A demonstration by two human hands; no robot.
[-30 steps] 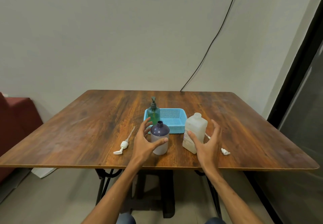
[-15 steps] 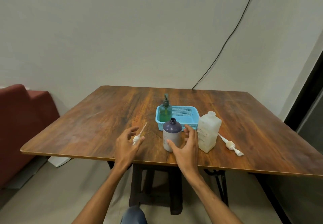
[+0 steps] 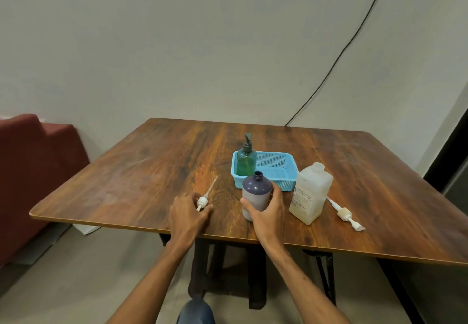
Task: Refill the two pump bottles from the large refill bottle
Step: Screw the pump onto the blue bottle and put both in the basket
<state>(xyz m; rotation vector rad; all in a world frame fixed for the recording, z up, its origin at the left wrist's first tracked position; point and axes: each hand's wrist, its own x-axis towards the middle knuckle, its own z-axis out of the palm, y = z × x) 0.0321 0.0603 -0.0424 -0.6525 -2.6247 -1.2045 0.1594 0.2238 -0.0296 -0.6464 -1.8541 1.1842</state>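
On the table [image 3: 126,184], right grip [image 3: 266,212] now holds purple bottle [image 3: 255,189], left grip [image 3: 188,212] now pinches pump [image 3: 203,201]

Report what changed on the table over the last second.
The left hand left the purple bottle, moved left and now touches the white pump; a grip is unclear. The right hand moved left from the refill bottle and grips the purple bottle. Every bottle, the basket and the second pump stayed put.

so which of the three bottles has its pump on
The translucent green bottle standing in the blue plastic basket; the purple bottle and the large whitish refill bottle have bare necks, no pump.
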